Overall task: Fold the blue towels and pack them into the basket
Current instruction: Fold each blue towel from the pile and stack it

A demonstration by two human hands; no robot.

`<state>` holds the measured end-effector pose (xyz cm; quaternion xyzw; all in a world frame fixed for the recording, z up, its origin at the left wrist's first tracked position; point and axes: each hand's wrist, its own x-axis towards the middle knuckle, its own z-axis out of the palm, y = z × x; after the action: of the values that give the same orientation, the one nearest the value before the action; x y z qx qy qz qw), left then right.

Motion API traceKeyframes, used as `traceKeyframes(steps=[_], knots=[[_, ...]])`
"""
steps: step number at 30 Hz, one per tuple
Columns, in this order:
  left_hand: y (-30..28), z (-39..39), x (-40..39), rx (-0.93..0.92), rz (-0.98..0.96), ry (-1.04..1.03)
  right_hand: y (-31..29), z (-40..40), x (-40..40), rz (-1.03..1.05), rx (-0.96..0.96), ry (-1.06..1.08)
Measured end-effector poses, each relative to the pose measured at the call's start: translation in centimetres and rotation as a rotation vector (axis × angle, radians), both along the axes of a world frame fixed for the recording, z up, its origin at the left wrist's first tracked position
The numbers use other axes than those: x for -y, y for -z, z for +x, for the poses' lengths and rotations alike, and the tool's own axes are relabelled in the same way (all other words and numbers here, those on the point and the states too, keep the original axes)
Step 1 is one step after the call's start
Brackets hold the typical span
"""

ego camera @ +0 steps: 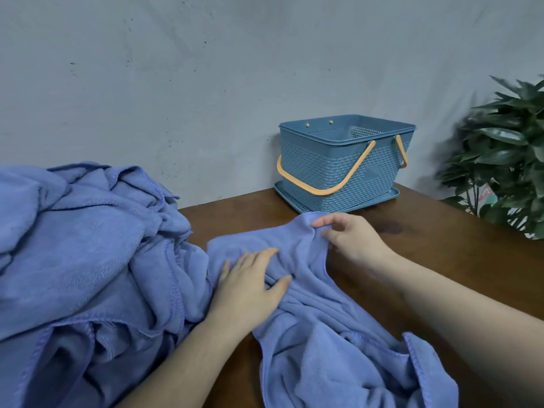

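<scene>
A crumpled blue towel (332, 343) lies on the brown table (441, 260) in front of me. My left hand (250, 284) presses flat on its middle with straight fingers. My right hand (350, 237) pinches the towel's far edge, fingers curled round a fold. A big heap of several more blue towels (82, 260) is piled at the left. The blue woven plastic basket (332, 169) with orange handles stands at the table's far edge by the wall, and no towel shows inside it.
A grey wall runs behind the table. A leafy green plant (506, 154) stands at the right, beyond the table's corner. The basket rests on a flat blue tray-like lid (382, 198).
</scene>
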<state>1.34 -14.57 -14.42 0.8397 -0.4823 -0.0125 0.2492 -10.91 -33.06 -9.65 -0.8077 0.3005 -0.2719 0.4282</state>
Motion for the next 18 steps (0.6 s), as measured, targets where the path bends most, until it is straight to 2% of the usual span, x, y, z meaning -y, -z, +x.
traceKeyframes(steps=[4,7,10,12,14,18], knots=[[-0.3,1.6,0.1,0.010,0.146,-0.026,0.3,0.9,3.9,-0.228,-0.212,0.054],[-0.8,3.0,0.9,-0.036,0.184,0.068,0.7,1.8,5.4,-0.247,-0.246,0.087],[-1.2,4.2,1.8,-0.026,0.187,0.118,1.6,1.8,5.8,-0.291,-0.284,0.016],[-1.4,4.3,2.1,0.069,0.127,0.112,1.9,0.9,5.3,-0.343,-0.256,-0.027],[-1.6,3.4,1.9,0.135,0.017,0.141,1.7,-0.8,4.1,-0.294,-0.133,-0.091],[-1.5,-0.2,-1.1,-0.053,-0.281,0.263,1.3,-5.5,0.1,-0.127,0.053,-0.273]])
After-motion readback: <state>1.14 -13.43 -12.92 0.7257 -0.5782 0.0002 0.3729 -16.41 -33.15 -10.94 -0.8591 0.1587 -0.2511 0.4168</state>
